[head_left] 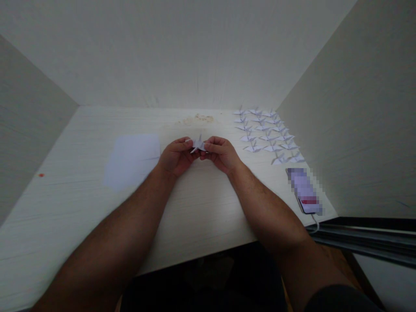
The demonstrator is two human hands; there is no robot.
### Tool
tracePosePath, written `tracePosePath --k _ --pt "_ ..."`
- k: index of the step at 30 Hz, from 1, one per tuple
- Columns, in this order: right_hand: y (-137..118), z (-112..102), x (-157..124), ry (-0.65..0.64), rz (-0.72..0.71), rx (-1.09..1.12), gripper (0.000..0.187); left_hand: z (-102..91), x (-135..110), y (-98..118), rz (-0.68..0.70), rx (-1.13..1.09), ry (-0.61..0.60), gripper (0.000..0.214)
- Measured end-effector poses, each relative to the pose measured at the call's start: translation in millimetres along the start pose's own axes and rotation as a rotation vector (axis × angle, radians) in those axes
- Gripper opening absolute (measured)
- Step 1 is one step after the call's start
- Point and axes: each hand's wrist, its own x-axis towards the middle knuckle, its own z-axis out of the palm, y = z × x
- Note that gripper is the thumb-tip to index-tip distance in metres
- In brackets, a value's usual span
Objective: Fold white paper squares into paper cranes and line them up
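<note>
A small white origami crane (pixel 199 143) is held over the middle of the table between both hands. My left hand (pixel 178 156) pinches its left side between thumb and fingers. On the opposite side my right hand (pixel 221 152) pinches the paper in the same way. The fingertips of both hands almost meet below it and cover part of the folded paper. To the left of my left hand lies a stack or sheet of white paper (pixel 133 160).
Several finished paper cranes (pixel 268 135) stand in rows at the back right. A phone (pixel 303 190) with a white cable (pixel 316 224) lies near the right edge. Walls (pixel 182 52) close off the back and sides. A small orange mark (pixel 41 175) is at the far left.
</note>
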Motion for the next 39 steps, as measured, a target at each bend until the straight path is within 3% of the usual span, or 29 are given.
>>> tracePosePath --k 10,28,34,39 --pt "-1 -3 1 0.049 0.003 0.037 0.041 -0.9 4 -2 -0.010 -0.035 0.078 0.015" --pt "-1 -4 2 0.023 -0.008 -0.010 0.046 1.0 0 1 0.020 -0.015 0.000 0.022" --pt "2 -4 6 0.173 -0.104 -0.132 0.043 0.2 6 -8 0.162 0.080 0.113 0.022" --pt "5 -1 6 0.272 -0.191 -0.364 0.040 2.0 8 -15 0.291 0.294 0.175 0.024"
